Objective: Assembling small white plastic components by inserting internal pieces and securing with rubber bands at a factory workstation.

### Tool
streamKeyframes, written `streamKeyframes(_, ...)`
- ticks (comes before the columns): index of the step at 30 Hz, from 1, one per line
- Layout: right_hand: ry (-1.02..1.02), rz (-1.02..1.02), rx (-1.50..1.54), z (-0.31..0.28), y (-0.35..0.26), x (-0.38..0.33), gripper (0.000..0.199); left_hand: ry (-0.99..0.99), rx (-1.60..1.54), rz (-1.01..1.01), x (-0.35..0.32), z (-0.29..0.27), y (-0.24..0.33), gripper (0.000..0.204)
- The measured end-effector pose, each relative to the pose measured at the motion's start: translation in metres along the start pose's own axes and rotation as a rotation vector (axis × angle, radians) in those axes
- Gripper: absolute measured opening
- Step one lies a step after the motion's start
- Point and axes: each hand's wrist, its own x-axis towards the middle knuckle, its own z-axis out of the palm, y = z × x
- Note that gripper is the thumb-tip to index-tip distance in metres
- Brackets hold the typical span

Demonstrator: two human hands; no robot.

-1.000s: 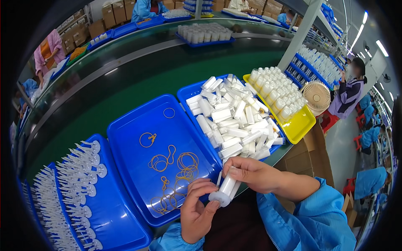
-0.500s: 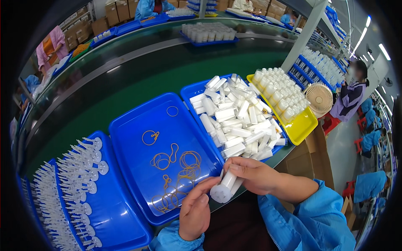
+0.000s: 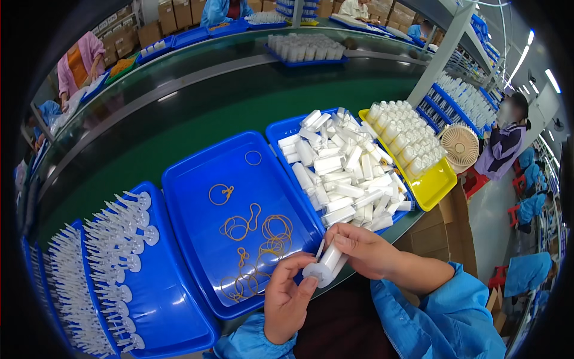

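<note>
In my right hand (image 3: 369,256) is a white plastic tube (image 3: 332,256), closed in between thumb and fingers. Facing me at its near end is a translucent round disc (image 3: 317,274). My left hand (image 3: 286,305) pinches around that disc, thumb on its lower rim and fingers by its upper edge. A thin white strip shows beside the tube. Just beyond my hands, a blue tray (image 3: 276,128) is heaped with loose white tubes (image 3: 350,173). Left of it, another blue tray (image 3: 209,161) holds several yellowish rubber bands (image 3: 276,233).
White stemmed pieces with round discs (image 3: 122,257) fill blue trays (image 3: 167,299) at the far left. A yellow tray (image 3: 439,188) of upright white pieces stands at right, near a beige fan (image 3: 459,145). Behind runs a green conveyor belt (image 3: 197,113). Other people work beyond it.
My left thumb has come up against the disc's rim, and the left fingers have closed in around it. The whole view has shifted slightly.
</note>
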Motion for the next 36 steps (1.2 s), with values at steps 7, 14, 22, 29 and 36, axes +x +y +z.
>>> streamKeyframes(7,-0.060,-0.227,-0.436,0.004,-0.002,-0.010,0.022,-0.089,0.083,0.202,0.003,-0.016,-0.022,0.027)
streamKeyframes(14,-0.184,-0.416,-0.755,-0.006,-0.026,-0.005,0.027,-0.092,0.133,0.161,-0.004,-0.017,-0.015,0.018)
streamKeyframes(22,0.352,-0.237,-1.951,-0.048,-0.060,0.040,0.039,-0.045,0.641,0.502,0.006,-0.020,0.002,0.020)
streamKeyframes(29,0.364,-0.631,-1.666,-0.051,-0.051,0.049,0.038,-0.007,0.842,0.527,-0.002,-0.020,0.010,0.021)
streamKeyframes(36,0.079,-0.132,-0.145,-0.010,-0.047,0.030,0.038,-0.121,0.967,0.493,-0.005,-0.018,0.011,0.021)
